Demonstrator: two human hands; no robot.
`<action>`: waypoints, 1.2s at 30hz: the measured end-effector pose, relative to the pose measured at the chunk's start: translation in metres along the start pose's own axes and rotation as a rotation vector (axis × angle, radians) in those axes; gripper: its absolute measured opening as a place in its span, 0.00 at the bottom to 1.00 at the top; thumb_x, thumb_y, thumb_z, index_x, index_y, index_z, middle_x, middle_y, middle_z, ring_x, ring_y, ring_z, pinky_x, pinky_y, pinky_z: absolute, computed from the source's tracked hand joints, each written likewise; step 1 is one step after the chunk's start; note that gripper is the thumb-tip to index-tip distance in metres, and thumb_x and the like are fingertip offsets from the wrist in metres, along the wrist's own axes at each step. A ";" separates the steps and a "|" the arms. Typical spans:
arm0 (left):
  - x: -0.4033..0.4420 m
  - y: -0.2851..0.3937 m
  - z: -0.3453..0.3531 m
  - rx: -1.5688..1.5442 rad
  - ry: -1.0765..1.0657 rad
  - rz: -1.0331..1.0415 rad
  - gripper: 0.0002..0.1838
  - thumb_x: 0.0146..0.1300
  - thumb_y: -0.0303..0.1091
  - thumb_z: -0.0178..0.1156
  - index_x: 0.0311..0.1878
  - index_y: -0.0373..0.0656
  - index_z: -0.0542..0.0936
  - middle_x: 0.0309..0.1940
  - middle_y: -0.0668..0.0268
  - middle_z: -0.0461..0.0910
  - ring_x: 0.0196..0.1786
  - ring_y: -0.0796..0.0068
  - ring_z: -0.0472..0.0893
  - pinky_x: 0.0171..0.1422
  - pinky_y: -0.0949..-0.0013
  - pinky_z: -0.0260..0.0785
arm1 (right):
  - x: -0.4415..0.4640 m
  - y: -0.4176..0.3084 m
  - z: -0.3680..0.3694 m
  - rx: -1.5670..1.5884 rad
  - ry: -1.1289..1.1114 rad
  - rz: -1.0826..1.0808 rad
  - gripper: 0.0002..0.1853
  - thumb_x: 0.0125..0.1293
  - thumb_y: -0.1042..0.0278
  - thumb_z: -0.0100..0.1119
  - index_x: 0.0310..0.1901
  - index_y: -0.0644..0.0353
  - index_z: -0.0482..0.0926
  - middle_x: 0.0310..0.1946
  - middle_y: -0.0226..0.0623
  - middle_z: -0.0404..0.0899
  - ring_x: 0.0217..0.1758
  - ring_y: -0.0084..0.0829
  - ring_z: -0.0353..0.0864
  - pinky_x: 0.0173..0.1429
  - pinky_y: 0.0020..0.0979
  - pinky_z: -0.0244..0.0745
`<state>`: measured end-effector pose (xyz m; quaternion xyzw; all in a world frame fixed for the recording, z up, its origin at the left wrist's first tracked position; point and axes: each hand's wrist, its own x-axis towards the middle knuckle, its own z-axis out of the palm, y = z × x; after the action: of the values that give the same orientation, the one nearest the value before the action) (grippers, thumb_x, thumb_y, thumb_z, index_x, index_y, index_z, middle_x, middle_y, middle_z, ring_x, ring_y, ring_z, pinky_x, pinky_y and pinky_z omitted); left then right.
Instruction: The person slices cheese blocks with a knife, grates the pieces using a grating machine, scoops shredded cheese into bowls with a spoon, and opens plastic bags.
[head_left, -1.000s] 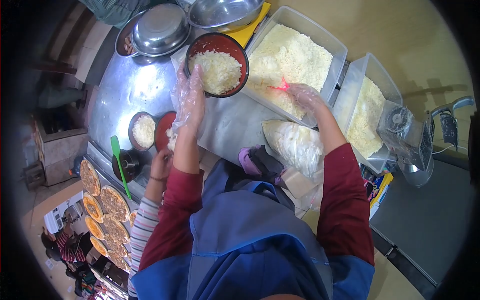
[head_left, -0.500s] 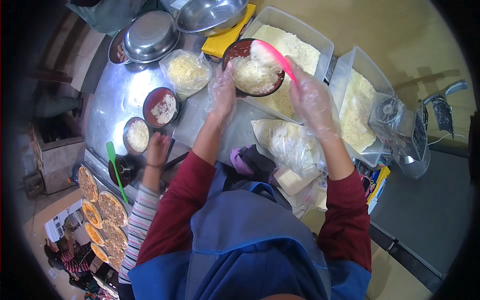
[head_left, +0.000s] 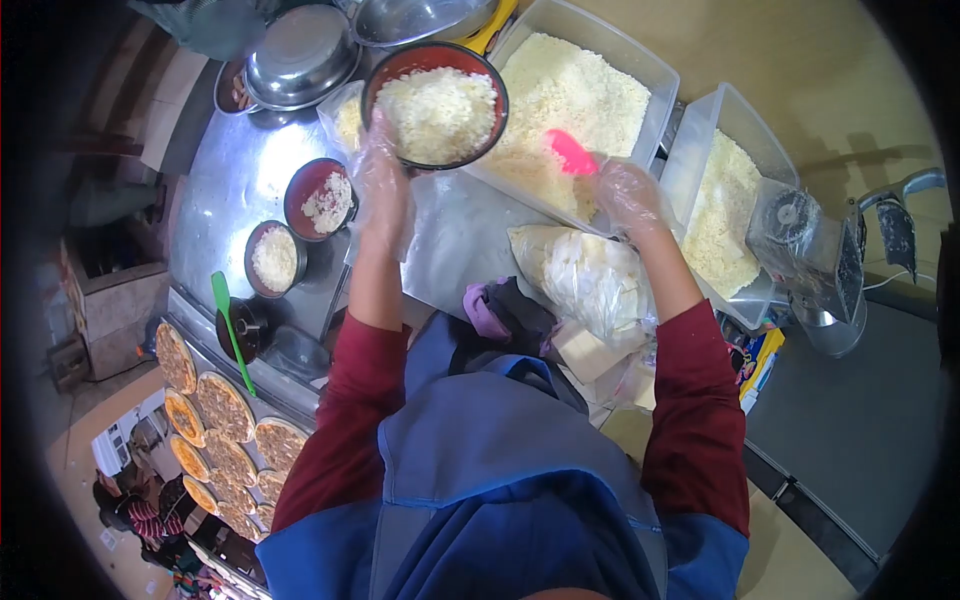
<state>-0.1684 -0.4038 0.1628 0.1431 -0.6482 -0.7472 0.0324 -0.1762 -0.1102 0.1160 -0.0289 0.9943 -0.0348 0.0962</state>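
My left hand (head_left: 384, 190), in a clear plastic glove, grips the near-left rim of a dark bowl (head_left: 489, 133) with a red inside. White crumbly shreds, like grated cheese (head_left: 435, 108), fill much of the bowl. My right hand (head_left: 632, 195), gloved too, is closed round a pink spatula (head_left: 571, 153). The spatula's head is over the near part of a clear plastic bin (head_left: 660, 90) holding pale grated cheese. Below my right hand lies a plastic bag (head_left: 590, 275) of pale blocks.
Two smaller bowls (head_left: 320, 200) with white shreds stand on the metal table (head_left: 220, 190) at left. A green spatula (head_left: 232, 330) lies near topped dough rounds (head_left: 225, 410). At right are a second bin (head_left: 715, 210) and a grating machine (head_left: 800, 230). Metal pans (head_left: 300, 60) stand at the back.
The bowl has moved left and nearer in my left hand. My right hand has drawn the pink spatula out of the bowl, over the bin. Another person's striped-sleeved arm has left at left.
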 end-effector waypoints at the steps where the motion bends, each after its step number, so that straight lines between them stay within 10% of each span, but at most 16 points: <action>1: 0.000 0.003 -0.004 -0.013 0.047 0.027 0.37 0.71 0.62 0.42 0.69 0.40 0.62 0.58 0.59 0.72 0.55 0.72 0.76 0.51 0.69 0.74 | 0.004 -0.001 0.017 0.047 -0.057 -0.099 0.19 0.64 0.55 0.50 0.54 0.51 0.79 0.37 0.51 0.82 0.41 0.47 0.82 0.49 0.44 0.75; 11: 0.009 0.003 -0.021 0.131 0.186 0.069 0.32 0.71 0.53 0.48 0.68 0.38 0.64 0.54 0.57 0.75 0.50 0.71 0.77 0.42 0.70 0.76 | 0.016 -0.002 0.037 1.128 -0.639 0.382 0.21 0.62 0.58 0.58 0.52 0.64 0.78 0.39 0.36 0.81 0.40 0.26 0.77 0.42 0.28 0.73; 13: 0.005 0.009 -0.015 0.130 0.158 0.074 0.33 0.71 0.54 0.49 0.69 0.38 0.63 0.53 0.56 0.75 0.50 0.70 0.78 0.42 0.71 0.76 | 0.016 0.043 0.066 1.136 -0.418 0.046 0.21 0.62 0.60 0.59 0.53 0.62 0.78 0.37 0.32 0.80 0.36 0.23 0.75 0.38 0.25 0.70; 15: -0.005 0.025 0.001 0.244 0.169 0.014 0.35 0.71 0.55 0.48 0.69 0.37 0.61 0.53 0.55 0.75 0.50 0.69 0.78 0.44 0.70 0.76 | 0.014 0.053 0.058 1.113 -0.187 -0.287 0.20 0.62 0.61 0.61 0.54 0.61 0.78 0.34 0.28 0.78 0.33 0.20 0.72 0.34 0.22 0.67; 22: 0.002 -0.022 0.029 -0.049 -0.091 -0.138 0.35 0.71 0.60 0.41 0.67 0.39 0.65 0.56 0.59 0.75 0.53 0.69 0.78 0.48 0.66 0.75 | -0.025 0.004 -0.100 1.005 -0.146 0.254 0.23 0.65 0.58 0.60 0.58 0.61 0.77 0.29 0.21 0.73 0.30 0.19 0.69 0.32 0.20 0.64; 28: -0.011 -0.029 0.063 -0.196 -0.172 -0.295 0.38 0.69 0.65 0.41 0.70 0.44 0.59 0.61 0.59 0.69 0.52 0.69 0.77 0.43 0.64 0.76 | -0.044 -0.054 -0.117 0.334 0.226 -0.054 0.19 0.64 0.64 0.54 0.58 0.54 0.77 0.32 0.43 0.82 0.35 0.42 0.82 0.39 0.38 0.76; 36: -0.009 -0.049 0.050 -0.290 -0.208 -0.206 0.38 0.70 0.64 0.40 0.71 0.43 0.57 0.65 0.62 0.68 0.64 0.70 0.72 0.66 0.64 0.66 | -0.057 -0.065 -0.118 0.002 0.576 -0.212 0.27 0.59 0.71 0.58 0.62 0.44 0.73 0.24 0.36 0.77 0.24 0.37 0.77 0.29 0.37 0.73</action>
<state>-0.1659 -0.3459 0.1227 0.1246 -0.5157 -0.8428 -0.0911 -0.1401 -0.1643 0.2469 -0.1212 0.9721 -0.0525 -0.1939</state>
